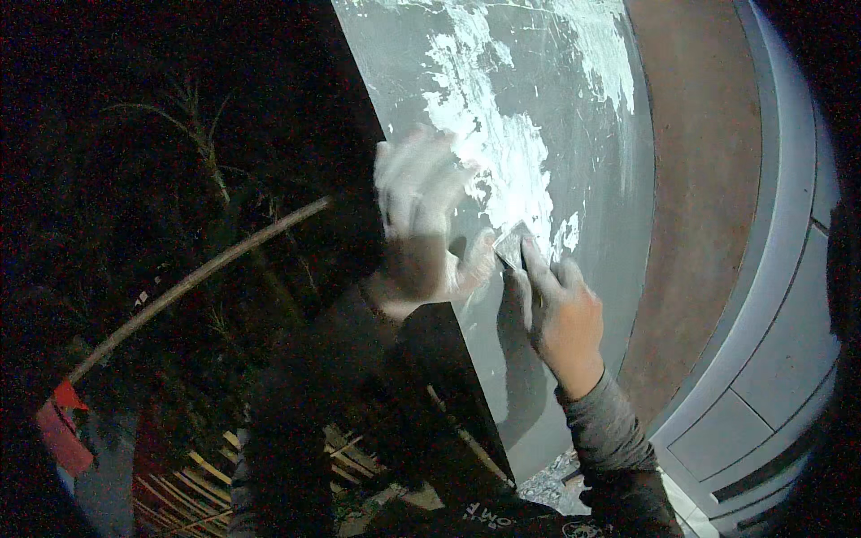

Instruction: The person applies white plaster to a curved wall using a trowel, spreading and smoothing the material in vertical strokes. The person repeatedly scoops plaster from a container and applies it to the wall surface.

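A grey panel (587,179) with white filler (493,134) smeared down its middle fills the centre of the head view. My right hand (563,309) is closed round a small flat scraper (511,246), its index finger laid along the tool. The scraper's blade is coated pale and rests at the lower end of the white patch; its handle is mostly hidden by the fingers. My left hand (426,215) is spread out by the panel's left edge, its fingers blurred and whitened with dust. Its thumb points toward the scraper and nearly reaches the blade.
A brown strip (700,161) and pale grey panelling (753,394) curve along the right. At the left, a long pole (202,278) slants through darkness before dim plants (204,148). Light slats (193,484) and a red cloth-like thing (70,426) lie lower left.
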`<state>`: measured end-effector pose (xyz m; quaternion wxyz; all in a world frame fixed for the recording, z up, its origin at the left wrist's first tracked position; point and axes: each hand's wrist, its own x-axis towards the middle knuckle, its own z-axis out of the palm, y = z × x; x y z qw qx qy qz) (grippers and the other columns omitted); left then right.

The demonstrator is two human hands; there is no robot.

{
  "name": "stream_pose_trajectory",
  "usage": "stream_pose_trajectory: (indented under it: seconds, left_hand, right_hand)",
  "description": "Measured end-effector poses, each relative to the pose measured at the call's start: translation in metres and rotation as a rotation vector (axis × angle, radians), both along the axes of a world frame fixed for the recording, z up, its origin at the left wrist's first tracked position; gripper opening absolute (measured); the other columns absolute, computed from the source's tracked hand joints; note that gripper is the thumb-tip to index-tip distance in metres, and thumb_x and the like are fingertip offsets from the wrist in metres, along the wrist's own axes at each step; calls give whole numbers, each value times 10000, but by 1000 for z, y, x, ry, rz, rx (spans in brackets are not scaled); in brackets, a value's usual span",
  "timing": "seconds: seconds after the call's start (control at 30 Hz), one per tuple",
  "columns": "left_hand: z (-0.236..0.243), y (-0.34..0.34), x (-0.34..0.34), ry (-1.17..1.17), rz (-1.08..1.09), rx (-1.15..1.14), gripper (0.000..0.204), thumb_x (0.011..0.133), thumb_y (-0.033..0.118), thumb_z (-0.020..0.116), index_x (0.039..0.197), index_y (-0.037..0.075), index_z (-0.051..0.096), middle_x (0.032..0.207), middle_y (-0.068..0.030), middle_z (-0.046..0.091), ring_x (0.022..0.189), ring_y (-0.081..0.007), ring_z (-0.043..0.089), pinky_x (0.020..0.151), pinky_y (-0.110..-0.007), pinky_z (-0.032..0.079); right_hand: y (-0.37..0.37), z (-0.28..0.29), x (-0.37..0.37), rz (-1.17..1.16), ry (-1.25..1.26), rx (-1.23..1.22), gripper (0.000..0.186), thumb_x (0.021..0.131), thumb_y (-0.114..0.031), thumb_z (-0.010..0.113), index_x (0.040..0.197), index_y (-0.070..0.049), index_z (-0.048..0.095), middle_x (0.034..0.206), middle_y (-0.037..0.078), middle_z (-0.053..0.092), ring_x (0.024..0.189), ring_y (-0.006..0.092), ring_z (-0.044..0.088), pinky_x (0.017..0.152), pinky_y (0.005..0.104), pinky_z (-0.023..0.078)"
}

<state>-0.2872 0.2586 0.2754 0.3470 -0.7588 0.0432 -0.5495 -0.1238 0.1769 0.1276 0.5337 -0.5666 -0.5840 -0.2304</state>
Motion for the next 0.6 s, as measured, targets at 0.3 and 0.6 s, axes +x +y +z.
stream_pose_trajectory:
  seconds: [0.3, 0.6]
  left_hand:
    - [-14, 4, 2, -161, -153, -466, 899, 918, 270, 561, 1600, -104, 111, 1677, -299, 118, 1560, -410, 169, 1263, -469, 152]
    - [-20, -4, -7, -145, -160, -526, 881, 918, 254, 537, 1605, -98, 112, 1674, -299, 139, 1559, -407, 179, 1266, -444, 145]
  right_hand:
    - [-10, 32, -1, 50, -71, -168, 653, 862, -72, 621, 1495, -215, 537, 957, 163, 581, 772, 370, 651, 647, 480, 538]
    - [-11, 48, -7, -2, -125, -20, 462, 966, -254, 687, 1424, -256, 623, 824, 103, 549, 635, 305, 600, 577, 433, 490]
